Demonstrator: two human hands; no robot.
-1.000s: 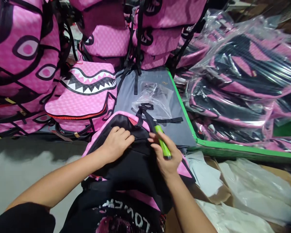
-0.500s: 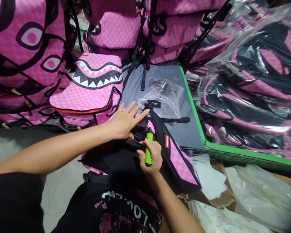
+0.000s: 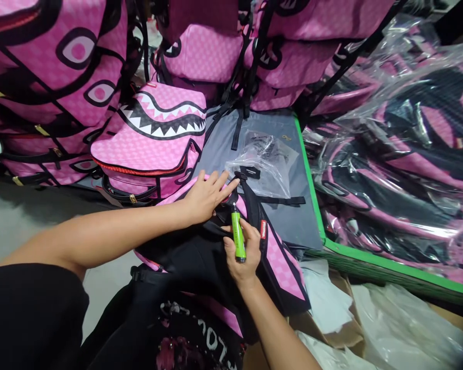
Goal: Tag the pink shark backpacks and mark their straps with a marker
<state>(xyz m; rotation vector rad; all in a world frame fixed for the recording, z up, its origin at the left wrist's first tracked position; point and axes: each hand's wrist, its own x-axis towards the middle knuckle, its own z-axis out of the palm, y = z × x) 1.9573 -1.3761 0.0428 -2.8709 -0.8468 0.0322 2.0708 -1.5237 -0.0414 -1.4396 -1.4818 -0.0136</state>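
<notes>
A black and pink checked backpack (image 3: 200,254) lies back side up in front of me, its near end against my lap. My left hand (image 3: 206,198) rests on its far edge with the fingers spread. In my right hand (image 3: 247,252) is a lime-green marker pen (image 3: 237,232) with black ends, its thin tip pointing away from me toward the top of the backpack. A shoulder strap (image 3: 281,262) with a red label runs down to the right of that hand. The spot under my left palm is hidden.
A pink backpack with a shark mouth (image 3: 162,121) stands left of centre, beside stacked backpacks (image 3: 100,92). A clear plastic bag (image 3: 270,159) lies on the grey, green-edged surface (image 3: 297,223). Plastic-wrapped backpacks (image 3: 401,169) are piled right. Below are plastic sheets (image 3: 405,318) and cardboard.
The view has shifted slightly, so the surroundings sit further right and lower. Both hands keep nearly the same places on the backpack, and the marker pen stays in my right hand.
</notes>
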